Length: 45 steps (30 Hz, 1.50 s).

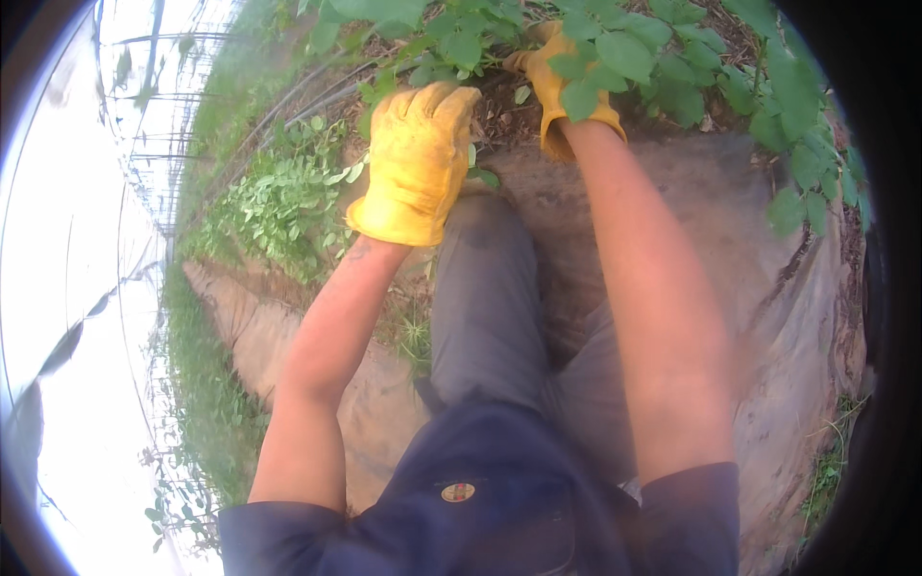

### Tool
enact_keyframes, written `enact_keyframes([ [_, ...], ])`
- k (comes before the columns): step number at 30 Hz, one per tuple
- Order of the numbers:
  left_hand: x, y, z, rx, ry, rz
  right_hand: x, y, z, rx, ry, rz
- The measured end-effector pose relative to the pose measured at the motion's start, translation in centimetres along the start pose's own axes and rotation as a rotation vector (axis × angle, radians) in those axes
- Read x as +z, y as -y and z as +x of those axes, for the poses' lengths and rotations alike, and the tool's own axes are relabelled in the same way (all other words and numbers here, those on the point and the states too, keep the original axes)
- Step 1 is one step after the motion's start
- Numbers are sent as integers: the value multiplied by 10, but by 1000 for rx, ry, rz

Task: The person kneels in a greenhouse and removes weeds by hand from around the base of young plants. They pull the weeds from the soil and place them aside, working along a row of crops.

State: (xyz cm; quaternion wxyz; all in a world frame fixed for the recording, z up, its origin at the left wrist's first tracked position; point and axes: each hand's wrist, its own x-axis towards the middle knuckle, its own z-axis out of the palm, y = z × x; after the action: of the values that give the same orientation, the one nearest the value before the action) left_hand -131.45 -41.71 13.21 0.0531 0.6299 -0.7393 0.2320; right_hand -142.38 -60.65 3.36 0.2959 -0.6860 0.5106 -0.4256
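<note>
My left hand (418,162), in a yellow leather work glove, is back-up above my bent knee. Its fingers curl away from the camera, so whether they hold anything is hidden. Farther right, my right hand (558,79) wears a matching glove and reaches in under the leaves of a green leafy plant (627,54). Leaves cover part of that glove, and its grip cannot be made out. Between the two gloves lies brown soil (504,101) with dry plant litter at the plant's base.
A brown ground sheet (763,302) spreads under my legs and to the right. Low green weeds (266,205) grow at the left, near thin dark pipes or hoses (310,101). Leafy stems (807,158) overhang the upper right. A bright greenhouse-like frame (151,93) stands far left.
</note>
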Motion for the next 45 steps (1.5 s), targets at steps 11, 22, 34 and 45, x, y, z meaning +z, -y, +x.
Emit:
enact_keyframes([
  [11, 42, 16, 28, 299, 135, 165, 0, -4, 1, -179, -99, -151],
  [22, 63, 77, 93, 499, 66, 98, 9, -4, 3, -8, 34, 34],
  [34, 56, 84, 95, 408, 402, 301, 37, -22, 8, 16, 62, 136],
  [45, 99, 57, 97, -312, 664, -46, 61, -38, 20, -66, 113, 133],
])
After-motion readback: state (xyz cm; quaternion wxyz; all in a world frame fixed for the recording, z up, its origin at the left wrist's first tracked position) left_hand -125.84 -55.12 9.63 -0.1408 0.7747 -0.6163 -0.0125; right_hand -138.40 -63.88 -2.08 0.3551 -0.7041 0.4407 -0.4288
